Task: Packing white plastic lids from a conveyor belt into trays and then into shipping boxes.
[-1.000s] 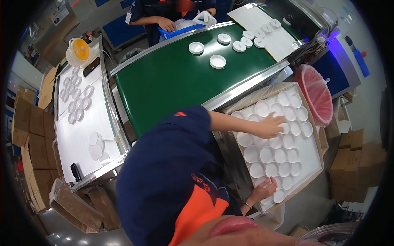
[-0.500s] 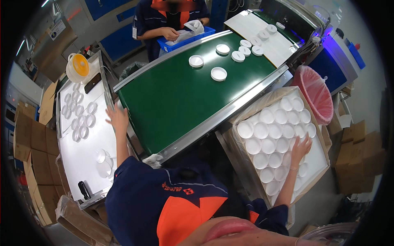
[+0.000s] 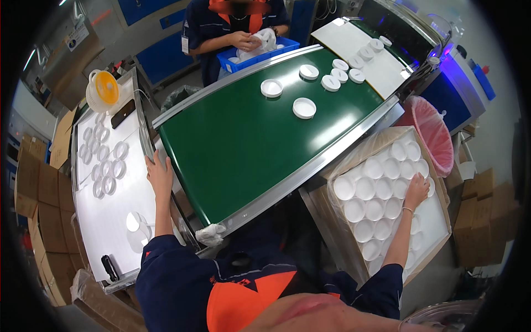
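My left hand (image 3: 159, 176) is open, its fingers apart along the edge of the white table (image 3: 124, 227), beside the near end of the green conveyor belt (image 3: 221, 160). My right hand (image 3: 416, 191) is over the carton (image 3: 438, 250) at the right, among rows of shallow round white caps (image 3: 374, 167). Its fingers are curled together at the right-hand rows, and what they hold, if anything, is hidden. Several round white caps (image 3: 304, 108) lie spaced out on the belt, with more caps (image 3: 331, 83) grouped near its far end.
On the white table are clear rings (image 3: 118, 168), a phone (image 3: 123, 114), a yellow-and-white round device (image 3: 105, 88) and a black clip-like object (image 3: 110, 268). Across the belt a co-worker handles white material over a blue bin (image 3: 238, 62). A pink-lined bin (image 3: 430, 135) stands beyond the carton.
My right hand has shifted toward the carton's right side, and its spread fingers have curled in. My left hand's fingers have drawn closer together at the table edge. The view has shifted slightly.
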`<move>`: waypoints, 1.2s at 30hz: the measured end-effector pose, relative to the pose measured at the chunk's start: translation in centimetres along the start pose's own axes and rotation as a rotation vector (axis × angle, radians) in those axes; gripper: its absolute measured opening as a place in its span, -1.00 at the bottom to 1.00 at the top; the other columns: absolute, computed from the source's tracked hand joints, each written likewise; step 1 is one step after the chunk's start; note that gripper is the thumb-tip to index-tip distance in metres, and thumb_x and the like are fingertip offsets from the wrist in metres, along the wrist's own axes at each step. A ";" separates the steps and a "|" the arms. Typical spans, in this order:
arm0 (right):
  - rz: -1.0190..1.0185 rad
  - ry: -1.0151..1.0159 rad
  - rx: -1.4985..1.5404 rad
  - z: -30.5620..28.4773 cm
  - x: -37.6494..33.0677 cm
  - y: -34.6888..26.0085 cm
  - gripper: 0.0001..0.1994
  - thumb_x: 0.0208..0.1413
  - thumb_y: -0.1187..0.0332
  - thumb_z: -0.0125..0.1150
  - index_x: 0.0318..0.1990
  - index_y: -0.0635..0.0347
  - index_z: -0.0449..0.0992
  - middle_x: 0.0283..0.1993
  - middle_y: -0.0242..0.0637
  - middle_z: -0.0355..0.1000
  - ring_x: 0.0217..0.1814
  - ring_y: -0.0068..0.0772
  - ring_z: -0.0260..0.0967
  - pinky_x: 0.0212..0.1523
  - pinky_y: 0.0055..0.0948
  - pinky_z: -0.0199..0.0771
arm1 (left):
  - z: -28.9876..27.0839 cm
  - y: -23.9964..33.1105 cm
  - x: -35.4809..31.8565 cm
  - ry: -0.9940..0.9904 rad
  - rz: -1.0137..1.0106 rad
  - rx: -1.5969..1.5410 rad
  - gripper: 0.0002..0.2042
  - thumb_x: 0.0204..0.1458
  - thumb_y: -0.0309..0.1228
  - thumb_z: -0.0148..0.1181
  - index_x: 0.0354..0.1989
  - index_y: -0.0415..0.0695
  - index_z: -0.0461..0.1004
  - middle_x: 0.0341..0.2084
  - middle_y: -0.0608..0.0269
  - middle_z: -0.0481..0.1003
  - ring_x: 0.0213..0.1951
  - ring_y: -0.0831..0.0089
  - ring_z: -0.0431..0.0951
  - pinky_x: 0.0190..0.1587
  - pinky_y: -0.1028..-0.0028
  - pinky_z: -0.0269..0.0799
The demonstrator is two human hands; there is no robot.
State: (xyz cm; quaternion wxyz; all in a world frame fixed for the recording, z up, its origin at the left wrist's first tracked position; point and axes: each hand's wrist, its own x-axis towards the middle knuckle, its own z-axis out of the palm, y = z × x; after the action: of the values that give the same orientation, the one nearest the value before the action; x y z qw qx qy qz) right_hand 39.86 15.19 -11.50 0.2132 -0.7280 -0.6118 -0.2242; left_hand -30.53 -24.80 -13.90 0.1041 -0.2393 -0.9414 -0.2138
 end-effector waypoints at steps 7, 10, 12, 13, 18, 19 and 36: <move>-0.029 0.013 0.075 0.1 0.0 0.3 -0.69 0.24 0.07 -0.06 -0.01 -0.06 0.49 0.16 -0.08 0.27 0.18 0.00 0.25 0.08 -0.06 0.29 | 0.2 0.3 -0.1 -0.006 0.039 0.089 -0.57 0.17 -0.22 0.01 0.20 -0.06 0.24 0.23 -0.42 0.03 0.22 -0.23 0.18 0.13 -0.02 0.17; -0.055 0.040 0.090 0.3 -0.2 0.4 -0.69 0.24 0.08 -0.06 -0.02 -0.05 0.49 0.15 -0.07 0.27 0.18 -0.01 0.25 0.08 -0.06 0.30 | 0.1 0.3 -0.3 -0.016 0.035 0.090 -0.57 0.17 -0.22 0.00 0.20 -0.06 0.24 0.23 -0.43 0.03 0.21 -0.23 0.19 0.13 -0.01 0.18; -0.050 0.034 0.084 0.8 -0.2 0.6 -0.70 0.23 0.08 -0.04 -0.02 -0.05 0.48 0.15 -0.09 0.27 0.15 -0.01 0.26 0.07 -0.04 0.29 | 0.2 -0.1 -0.5 -0.001 0.052 0.119 -0.57 0.17 -0.22 0.01 0.19 -0.06 0.24 0.23 -0.43 0.04 0.20 -0.23 0.20 0.12 -0.01 0.18; -0.046 0.030 0.075 1.1 -0.1 0.6 -0.70 0.22 0.08 -0.02 -0.01 -0.05 0.47 0.15 -0.11 0.26 0.13 -0.02 0.27 0.06 -0.02 0.29 | 0.1 -0.2 -0.4 0.019 0.061 0.131 -0.58 0.16 -0.24 0.01 0.18 -0.06 0.25 0.22 -0.42 0.05 0.17 -0.22 0.24 0.11 -0.01 0.19; 0.135 -0.011 0.025 4.3 2.7 0.8 -0.54 0.20 -0.07 -0.08 0.18 -0.15 0.29 0.27 -0.07 0.15 0.26 0.15 0.12 0.13 0.19 0.16 | 1.5 0.4 0.0 0.032 0.089 0.143 -0.60 0.14 -0.31 0.00 0.17 -0.06 0.26 0.21 -0.41 0.07 0.10 -0.22 0.31 0.08 0.01 0.21; 0.142 0.090 0.055 4.4 3.0 -0.2 -0.48 0.20 -0.13 -0.12 0.26 -0.22 0.21 0.32 -0.06 0.10 0.32 0.23 0.05 0.17 0.30 0.08 | 1.3 0.4 0.1 0.040 0.093 0.121 -0.60 0.13 -0.31 0.00 0.17 -0.05 0.26 0.21 -0.41 0.07 0.10 -0.22 0.31 0.08 0.01 0.21; 0.021 -0.180 -0.067 1.3 0.3 -5.1 -0.52 0.27 -0.10 -0.29 0.30 -0.30 0.19 0.33 -0.12 0.13 0.38 0.03 0.02 0.23 0.50 -0.20 | 1.0 -0.7 -0.6 0.074 0.092 0.161 -0.63 0.13 -0.34 0.00 0.13 -0.06 0.28 0.20 -0.44 0.08 0.06 -0.20 0.35 0.06 0.01 0.23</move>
State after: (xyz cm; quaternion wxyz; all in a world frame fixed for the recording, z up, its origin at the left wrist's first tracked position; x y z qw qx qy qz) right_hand 34.97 16.96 -12.21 0.1355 -0.7584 -0.6128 -0.1759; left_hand -30.46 -25.13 -15.18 0.1675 -0.2652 -0.9390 -0.1410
